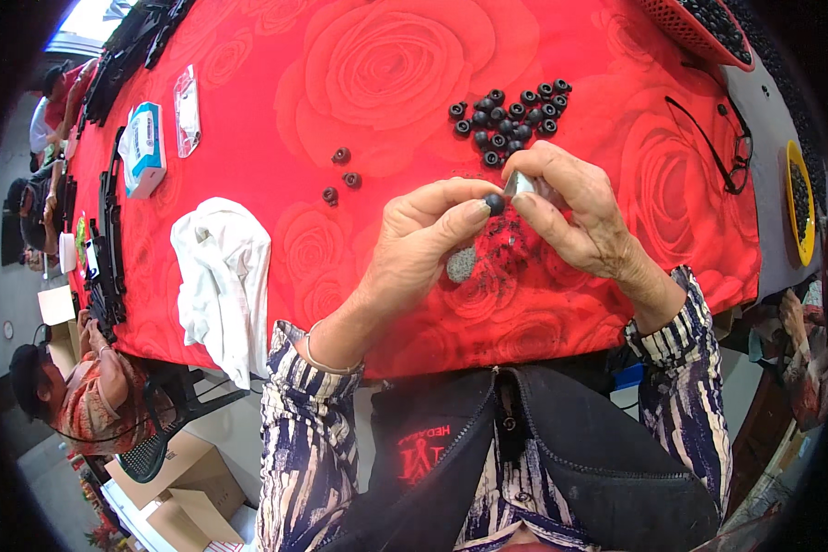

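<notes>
The reference landmark is the cluster of black knobs (498,114) on the counter (386,101), which has a red, rose-patterned cover. The left hand (428,225) is positioned on the person's side of the cluster; its grip pinches a single black ball-shaped part (494,203) between thumb and fingers. The right hand (580,212) is positioned on the person's side of the cluster and slightly right; its grip pinches a small silvery piece (523,183), set close to the ball-shaped part. Contact between the two cannot be determined. Dark crumbs (501,261) and a grey speckled disc (461,265) lie below the cluster, toward the person. Three loose knobs (351,179) lie left of the cluster. Farther left are a white cloth (221,267), a clear packet (187,110) and a blue-and-white box (144,152). Eyeglasses (739,164) lie right of the cluster; a yellow tray (805,250) stands farther right.
</notes>
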`<act>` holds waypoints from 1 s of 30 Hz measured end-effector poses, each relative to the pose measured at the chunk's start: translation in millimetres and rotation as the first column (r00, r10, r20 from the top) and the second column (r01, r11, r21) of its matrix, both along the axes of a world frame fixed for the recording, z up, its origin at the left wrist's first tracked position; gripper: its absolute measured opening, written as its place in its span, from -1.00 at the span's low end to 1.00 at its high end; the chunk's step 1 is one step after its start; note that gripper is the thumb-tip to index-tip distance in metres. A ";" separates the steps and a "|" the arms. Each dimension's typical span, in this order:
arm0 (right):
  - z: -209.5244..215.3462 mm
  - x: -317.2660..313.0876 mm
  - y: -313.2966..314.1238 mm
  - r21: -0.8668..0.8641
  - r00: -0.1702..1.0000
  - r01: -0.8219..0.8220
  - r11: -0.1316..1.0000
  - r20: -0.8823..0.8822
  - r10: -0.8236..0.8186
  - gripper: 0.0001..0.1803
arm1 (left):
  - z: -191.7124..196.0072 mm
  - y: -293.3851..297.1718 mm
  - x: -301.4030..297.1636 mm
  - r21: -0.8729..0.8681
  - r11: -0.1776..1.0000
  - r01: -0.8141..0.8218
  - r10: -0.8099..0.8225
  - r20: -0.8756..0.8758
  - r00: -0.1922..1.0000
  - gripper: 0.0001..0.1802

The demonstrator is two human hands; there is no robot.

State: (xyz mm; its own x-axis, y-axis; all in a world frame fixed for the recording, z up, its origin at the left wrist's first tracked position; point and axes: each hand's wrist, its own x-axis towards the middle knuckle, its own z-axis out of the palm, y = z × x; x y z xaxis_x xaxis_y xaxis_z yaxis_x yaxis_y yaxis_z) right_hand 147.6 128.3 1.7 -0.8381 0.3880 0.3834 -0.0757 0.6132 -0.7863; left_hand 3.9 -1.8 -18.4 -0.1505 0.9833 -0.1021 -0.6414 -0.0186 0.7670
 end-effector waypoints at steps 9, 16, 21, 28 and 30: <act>1.2 -0.7 0.4 0.034 0.999 -0.009 0.999 0.053 0.007 -0.81 | 3.9 -0.1 2.3 -0.070 0.997 -0.032 0.023 -0.116 0.993 -0.79; 0.2 -0.4 1.5 0.015 0.999 -0.012 1.000 0.042 0.011 -0.81 | 2.4 0.6 2.2 -0.115 0.993 -0.012 0.004 -0.068 0.998 -0.79; -2.7 -1.5 1.2 -0.024 0.999 -0.010 1.000 0.048 0.012 -0.81 | 1.2 -1.1 1.2 -0.142 0.990 -0.021 0.020 -0.007 1.000 -0.77; -5.3 -0.9 6.6 0.027 0.996 -0.086 0.996 -0.017 0.087 -0.78 | -3.2 -0.7 -0.3 -0.136 0.991 0.023 -0.017 0.043 0.999 -0.76; -2.5 -0.8 5.3 -0.010 0.995 -0.100 0.995 0.012 0.100 -0.79 | -2.9 -1.6 -1.5 -0.112 0.993 0.031 -0.026 0.046 0.999 -0.77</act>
